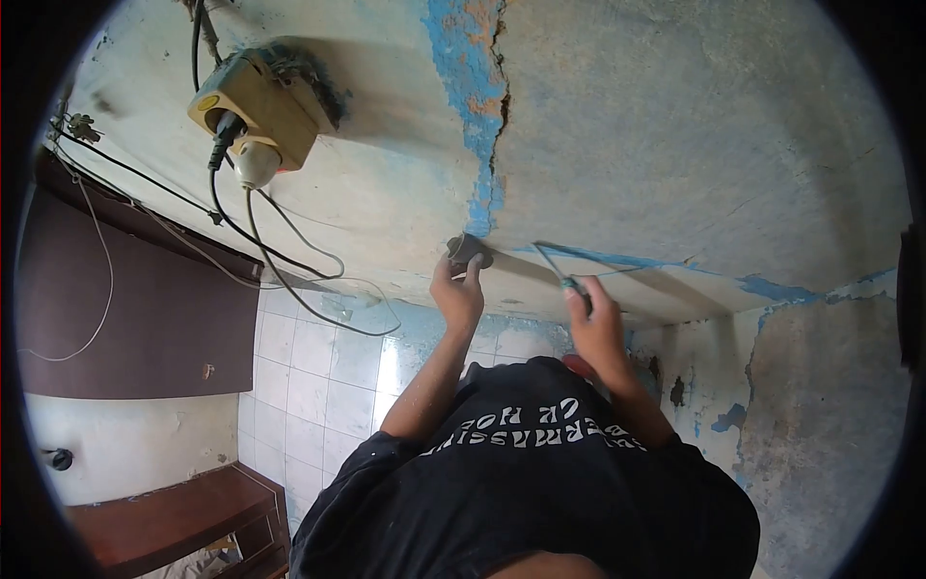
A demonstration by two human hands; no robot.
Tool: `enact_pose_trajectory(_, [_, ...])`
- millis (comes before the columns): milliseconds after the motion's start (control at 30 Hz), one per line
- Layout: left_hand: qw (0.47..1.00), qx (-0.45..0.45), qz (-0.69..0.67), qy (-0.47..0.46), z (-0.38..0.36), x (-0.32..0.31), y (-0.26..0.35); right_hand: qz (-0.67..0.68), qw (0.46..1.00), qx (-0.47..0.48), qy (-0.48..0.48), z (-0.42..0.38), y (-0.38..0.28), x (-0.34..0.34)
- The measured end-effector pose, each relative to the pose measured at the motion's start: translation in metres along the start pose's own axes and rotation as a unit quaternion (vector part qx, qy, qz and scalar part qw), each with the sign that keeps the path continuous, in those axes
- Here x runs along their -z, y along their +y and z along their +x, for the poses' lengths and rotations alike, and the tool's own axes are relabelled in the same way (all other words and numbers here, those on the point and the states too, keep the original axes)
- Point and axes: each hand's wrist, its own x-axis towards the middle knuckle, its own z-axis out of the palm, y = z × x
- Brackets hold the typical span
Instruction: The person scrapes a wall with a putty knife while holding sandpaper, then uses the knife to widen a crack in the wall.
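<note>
My left hand (457, 289) is raised to the wall, its fingers closed on a dark grey piece (470, 251). What kind of thing that piece is I cannot make out. It is held at the lower end of a vertical strip of exposed blue paint (479, 145), which has a jagged crack along its edge. In my right hand (596, 314) is a slim metal tool with a green handle (576, 286), its thin shaft pointing up and left toward the wall. Near its tip runs a narrow horizontal band of blue paint (617, 259).
A yellowed socket box (265, 106) with plugs and hanging cables (323, 275) is fixed to the wall at upper left. A brown panel (135, 299) and a reddish wooden piece of furniture (174, 516) stand left. White tiles (304, 391) cover the floor. The right wall (820, 386) is peeling.
</note>
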Motion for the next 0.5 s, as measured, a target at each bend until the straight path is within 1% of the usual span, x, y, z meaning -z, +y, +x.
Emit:
enact_pose_trajectory(67, [1.0, -0.004, 0.01, -0.002, 0.001, 0.004, -0.001, 0.011, 0.995, -0.083, -0.049, 0.006, -0.014, 0.023])
enact_pose_trajectory(100, [1.0, -0.006, 0.017, -0.008, 0.003, 0.003, 0.0, 0.016, 0.997, -0.059, -0.039, 0.009, -0.014, 0.018])
enact_pose_trajectory(133, [1.0, -0.008, 0.017, -0.011, 0.005, 0.003, 0.0, 0.016, 0.997, -0.06, -0.036, 0.011, -0.009, 0.006])
enact_pose_trajectory(200, [1.0, -0.008, 0.012, -0.002, 0.003, 0.001, 0.001, -0.009, 0.999, -0.008, -0.035, 0.013, -0.002, -0.014])
enact_pose_trajectory(267, [1.0, 0.004, 0.008, -0.011, 0.001, 0.002, 0.003, -0.016, 0.999, -0.021, -0.044, 0.008, -0.005, -0.008])
enact_pose_trajectory(300, [1.0, 0.012, 0.004, -0.013, 0.003, 0.003, 0.004, -0.011, 0.998, -0.042, -0.041, 0.005, -0.004, 0.0])
enact_pose_trajectory(367, [1.0, -0.002, 0.008, -0.013, 0.004, 0.005, 0.002, 0.018, 0.997, -0.067, -0.027, 0.001, -0.009, 0.017])
enact_pose_trajectory(400, [1.0, -0.017, 0.009, -0.015, 0.005, 0.005, 0.002, 0.018, 0.997, -0.065, -0.03, 0.002, -0.013, 0.018])
enact_pose_trajectory(467, [1.0, -0.014, 0.0, -0.011, 0.005, 0.005, 0.005, -0.014, 0.996, -0.08, -0.044, 0.003, -0.017, 0.019])
enact_pose_trajectory(500, [1.0, -0.01, -0.009, -0.01, 0.004, 0.003, 0.007, -0.039, 0.998, -0.053, -0.017, 0.0, -0.011, 0.014])
